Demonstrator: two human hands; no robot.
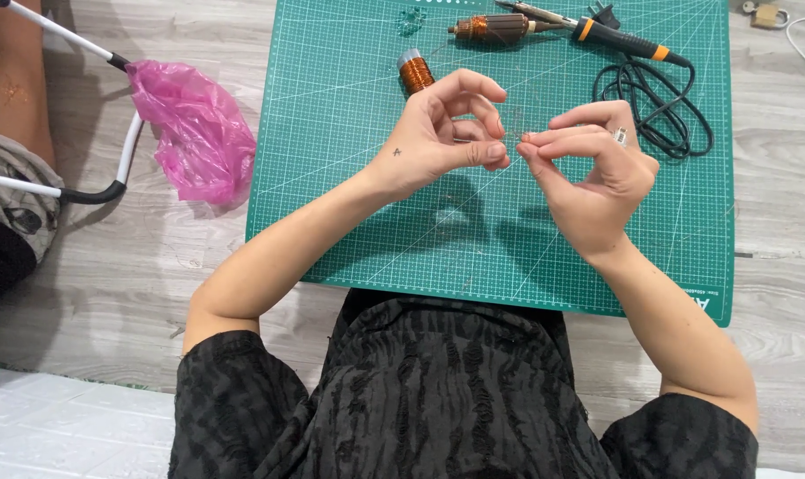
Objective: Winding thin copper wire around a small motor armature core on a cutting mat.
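Thin copper wire (pixel 514 135), barely visible as a fine strand, sits pinched between the fingertips of both hands above the middle of the green gridded cutting mat (pixel 349 195). The left hand (pixel 438 142) closes thumb and forefinger on it, the other fingers curled in a loop; the right hand (pixel 597 168) pinches it too, a ring on one finger. How much of the handling is finished cannot be told, since the strand is too fine to show any twist or joint. Near the mat's far edge lie a small spool of copper wire (pixel 414 71), a copper-wound motor armature (pixel 491 28) and a black-and-orange soldering iron (pixel 620 40), its black cord (pixel 655 106) coiled near the right edge. A pink plastic bag (pixel 194 129) lies off the left edge. Nothing blocks the hands.
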